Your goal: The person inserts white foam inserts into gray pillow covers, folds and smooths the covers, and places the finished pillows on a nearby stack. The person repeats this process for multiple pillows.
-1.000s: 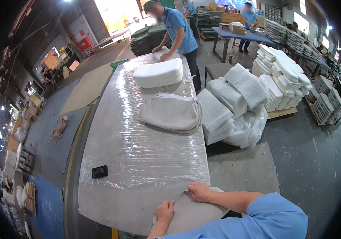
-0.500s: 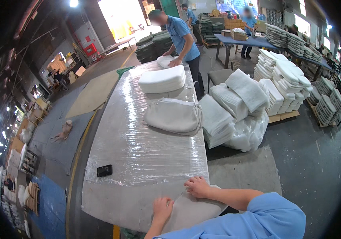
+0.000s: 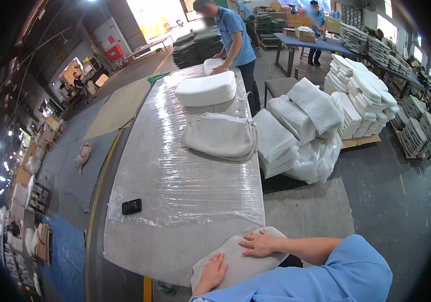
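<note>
A light grey padded fabric piece (image 3: 232, 265), rounded at its corners like a cushion, lies at the near end of the table (image 3: 150, 246). My left hand (image 3: 214, 272) rests flat on its left part, fingers stretched out. My right hand (image 3: 257, 244) lies on its upper right part with the fingers spread. Neither hand grips anything. Farther along the table is a stack of folded grey fabric covers (image 3: 219, 138). Behind that sits a stack of white padding sheets (image 3: 206, 90). A black phone-like device (image 3: 131, 206) lies to the left.
Clear plastic film (image 3: 170, 166) covers much of the tabletop. At the table's far end a co-worker (image 3: 236, 43) in a blue shirt handles a white pad. White padding piles (image 3: 278, 146) stand close by the right side. What looks like a tan dog (image 3: 83, 156) lies on the floor left.
My hands have gone from curled fingers at the fabric piece's edge to lying flat on top, and more of the piece shows. The head view has tilted slightly down.
</note>
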The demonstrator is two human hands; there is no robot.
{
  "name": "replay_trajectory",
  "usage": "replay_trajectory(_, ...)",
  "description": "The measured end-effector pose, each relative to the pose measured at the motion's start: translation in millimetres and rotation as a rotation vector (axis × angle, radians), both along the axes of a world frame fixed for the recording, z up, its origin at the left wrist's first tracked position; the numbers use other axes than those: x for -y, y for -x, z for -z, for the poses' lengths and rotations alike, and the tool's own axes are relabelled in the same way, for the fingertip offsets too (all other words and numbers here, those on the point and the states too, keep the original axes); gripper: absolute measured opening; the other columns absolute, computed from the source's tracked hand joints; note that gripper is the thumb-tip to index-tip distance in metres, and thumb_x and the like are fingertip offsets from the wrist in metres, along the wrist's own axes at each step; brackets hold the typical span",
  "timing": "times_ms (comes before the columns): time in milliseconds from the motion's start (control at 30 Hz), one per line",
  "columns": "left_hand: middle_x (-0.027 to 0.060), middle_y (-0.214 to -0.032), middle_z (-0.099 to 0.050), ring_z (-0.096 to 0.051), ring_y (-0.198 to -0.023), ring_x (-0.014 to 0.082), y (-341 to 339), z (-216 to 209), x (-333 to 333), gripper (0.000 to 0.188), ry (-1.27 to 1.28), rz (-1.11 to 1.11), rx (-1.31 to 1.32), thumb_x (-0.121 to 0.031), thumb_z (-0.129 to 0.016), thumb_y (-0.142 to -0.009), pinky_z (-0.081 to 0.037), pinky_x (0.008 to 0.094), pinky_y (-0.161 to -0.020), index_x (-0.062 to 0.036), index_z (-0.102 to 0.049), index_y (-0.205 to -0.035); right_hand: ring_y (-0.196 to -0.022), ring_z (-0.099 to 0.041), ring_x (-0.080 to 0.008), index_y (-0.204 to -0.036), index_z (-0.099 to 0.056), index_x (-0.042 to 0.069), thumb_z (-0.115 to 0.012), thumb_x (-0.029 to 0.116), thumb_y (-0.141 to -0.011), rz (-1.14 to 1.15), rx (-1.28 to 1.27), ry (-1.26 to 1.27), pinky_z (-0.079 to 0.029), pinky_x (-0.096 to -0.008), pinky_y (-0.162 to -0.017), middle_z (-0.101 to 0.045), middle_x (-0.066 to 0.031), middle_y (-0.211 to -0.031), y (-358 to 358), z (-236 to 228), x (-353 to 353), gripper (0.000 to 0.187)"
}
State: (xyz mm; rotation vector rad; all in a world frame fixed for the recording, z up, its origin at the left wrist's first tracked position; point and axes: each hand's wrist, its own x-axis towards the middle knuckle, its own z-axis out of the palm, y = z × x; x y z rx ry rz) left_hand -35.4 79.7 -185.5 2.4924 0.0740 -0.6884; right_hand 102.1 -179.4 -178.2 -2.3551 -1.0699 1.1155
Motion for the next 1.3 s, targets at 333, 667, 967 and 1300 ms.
replay_trajectory(333,0.0233,-0.154,-0.054,-0.049,-0.145,0.0384,-9.1,-3.1,-10.1,0.058,0.237,-0.234,0.163,-0.041,-0.055,-0.105,-0.036,0.0431,-0.121,-0.0043,-0.055,-0.15,-0.157,-0.029,-0.035,-0.16,-0.046,0.016,-0.042,0.065,-0.105,0.025,0.006,-0.084,-0.021,-0.0647,-0.124,-0.035,-0.0158,-0.169,-7.8,0.9,-1.4,0.073)
replay_trajectory(667,0.0251,-0.162,-0.044,-0.038,-0.152,0.0403,57.1,-8.9,-51.4,0.061,0.004,-0.086,0.096,-0.038,-0.048,-0.11,-0.027,0.0488,-0.126,-0.001,-0.043,-0.159,-0.159,-0.025,-0.0341,-0.16,-0.045,0.019,-0.043,0.064,-0.105,0.184,-0.016,0.078,-0.024,-0.0662,-0.122,-0.031,-0.0129,-0.171,-5.2,-25.2,40.4,0.071)
replay_trajectory(967,0.0228,-0.165,-0.038,-0.037,-0.151,0.0439,57.3,32.5,-66.1,0.06,-0.201,0.093,0.196,-0.035,-0.048,-0.11,-0.027,0.0548,-0.125,-0.0023,-0.04,-0.16,-0.162,-0.02,-0.0329,-0.164,-0.038,0.02,-0.038,0.067,-0.105,0.208,-0.025,0.127,-0.022,-0.0647,-0.124,-0.026,-0.0119,-0.174,-11.0,-16.7,28.4,0.075)
replay_trajectory(1300,0.014,-0.166,-0.042,-0.038,-0.151,0.0424,61.9,46.2,-51.3,0.058,-0.324,-0.069,0.19,-0.04,-0.05,-0.109,-0.027,0.0605,-0.124,-0.0084,-0.046,-0.158,-0.16,-0.024,-0.0343,-0.162,-0.042,0.017,-0.039,0.062,-0.106,0.24,0.035,0.102,-0.024,-0.0621,-0.124,-0.031,-0.0122,-0.172,-11.1,-19.1,25.4,0.072)
